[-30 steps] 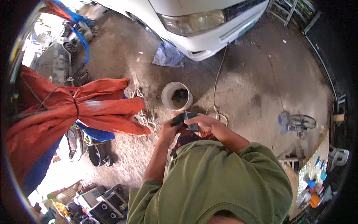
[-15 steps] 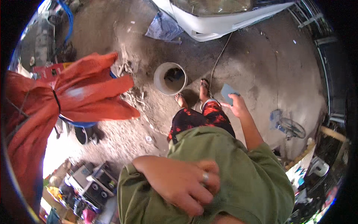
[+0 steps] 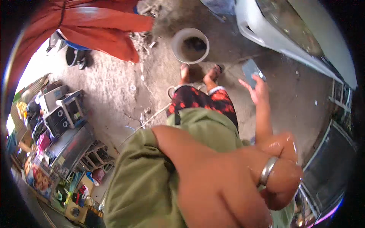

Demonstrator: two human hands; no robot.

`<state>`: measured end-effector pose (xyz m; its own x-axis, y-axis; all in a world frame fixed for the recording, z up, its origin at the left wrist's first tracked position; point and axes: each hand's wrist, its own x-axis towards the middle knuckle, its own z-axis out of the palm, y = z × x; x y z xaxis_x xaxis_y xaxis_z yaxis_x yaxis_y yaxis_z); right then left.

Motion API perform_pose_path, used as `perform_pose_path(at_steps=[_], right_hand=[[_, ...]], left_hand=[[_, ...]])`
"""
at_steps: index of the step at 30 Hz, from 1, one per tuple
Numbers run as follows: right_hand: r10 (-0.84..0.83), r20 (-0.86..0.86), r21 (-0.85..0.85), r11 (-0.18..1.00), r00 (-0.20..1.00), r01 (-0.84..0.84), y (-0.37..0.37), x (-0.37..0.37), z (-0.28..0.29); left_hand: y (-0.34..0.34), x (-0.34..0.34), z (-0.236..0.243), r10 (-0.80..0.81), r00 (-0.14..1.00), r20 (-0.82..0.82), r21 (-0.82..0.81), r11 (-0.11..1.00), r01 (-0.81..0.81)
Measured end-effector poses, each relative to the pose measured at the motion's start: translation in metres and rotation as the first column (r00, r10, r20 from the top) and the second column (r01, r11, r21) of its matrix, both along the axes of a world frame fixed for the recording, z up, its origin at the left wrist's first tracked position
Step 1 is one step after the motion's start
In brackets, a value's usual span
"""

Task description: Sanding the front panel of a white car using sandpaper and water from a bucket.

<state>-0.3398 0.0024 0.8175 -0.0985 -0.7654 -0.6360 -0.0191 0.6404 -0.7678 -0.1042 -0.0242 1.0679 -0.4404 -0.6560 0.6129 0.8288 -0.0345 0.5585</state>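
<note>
Close to the camera, my left hand [image 3: 228,178] is raised in front of my green shirt [image 3: 140,171]. Its fingers are curled in, wet drops shine on them, and a silver ring circles one. The inside of that hand is hidden. Farther off, on the right, my right hand [image 3: 261,93] grips a thin, flat grey-blue piece [image 3: 249,69] between thumb and fingers. This piece is held above the floor, and I cannot tell its material. Ahead of my feet stands a whitish bucket [image 3: 178,46] with something dark inside.
A white curved panel like a car bumper [image 3: 262,36] spans the upper right. Orange cloth [image 3: 102,34] hangs at upper left. Speaker boxes [image 3: 57,117] and household clutter line the left. A hose or cord [image 3: 156,115] runs over the rough floor [image 3: 110,83]. A dark framed panel [image 3: 327,155] is at right.
My left hand has come up from my shirt, closer to the camera, its fingers curling more. The view has turned to the right. The flat piece stays in my right hand.
</note>
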Motion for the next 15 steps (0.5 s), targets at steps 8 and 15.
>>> perform_pose_path(at_steps=[8,15], right_hand=[[-0.510,0.431,0.302,0.859,0.744,0.414,-0.001,0.021,-0.020],[-0.522,0.319,0.134,0.851,0.791,0.508,-0.004,0.033,-0.170]], left_hand=[[-0.017,-0.011,-0.005,0.624,0.782,0.001,0.255,0.756,-0.603],[-0.044,0.054,-0.395,-0.352,0.653,0.670,0.717,0.536,-0.446]])
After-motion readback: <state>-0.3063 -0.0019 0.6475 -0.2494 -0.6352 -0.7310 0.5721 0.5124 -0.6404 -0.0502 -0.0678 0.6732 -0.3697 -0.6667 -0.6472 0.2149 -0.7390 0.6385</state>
